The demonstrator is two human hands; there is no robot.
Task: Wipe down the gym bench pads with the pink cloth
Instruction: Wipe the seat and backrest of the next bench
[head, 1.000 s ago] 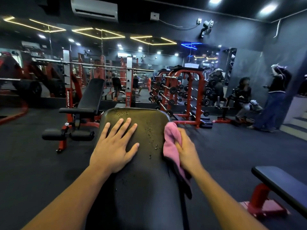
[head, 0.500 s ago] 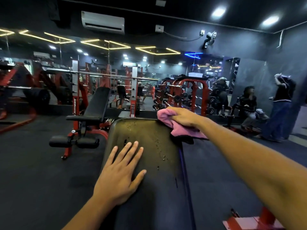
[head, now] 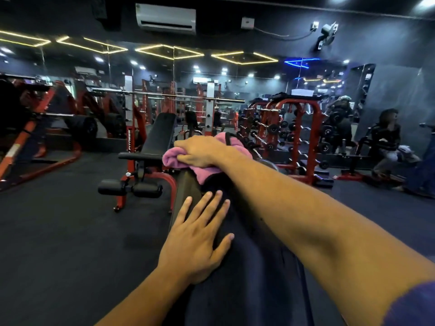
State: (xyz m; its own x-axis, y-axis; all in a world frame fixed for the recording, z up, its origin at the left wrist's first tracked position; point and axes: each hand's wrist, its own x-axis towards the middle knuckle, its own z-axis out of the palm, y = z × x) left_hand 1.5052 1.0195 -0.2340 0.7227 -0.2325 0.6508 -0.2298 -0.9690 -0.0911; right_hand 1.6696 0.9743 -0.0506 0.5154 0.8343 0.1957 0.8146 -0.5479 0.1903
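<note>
Wiping step in hand. Right hand clamps bunched pink cloth on far top edge of bench pad. Left hand flat on pad, fingers spread (bracing). Next, likely: drag cloth nearward along pad.

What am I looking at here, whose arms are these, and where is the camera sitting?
There is no machine here. The camera is worn on a person's head and looks forward and down, so the two bare arms belong to that person. The single picture shows a gym. In front lies a dark bench pad, tilted away from the viewer. The left hand rests flat on it, fingers straight, holding nothing. The right hand reaches to the pad's far end and grips a bunched pink cloth there, its fingers curled over it. Behind stand another bench, a red dumbbell rack and mirrors; other people are at the right.
</note>
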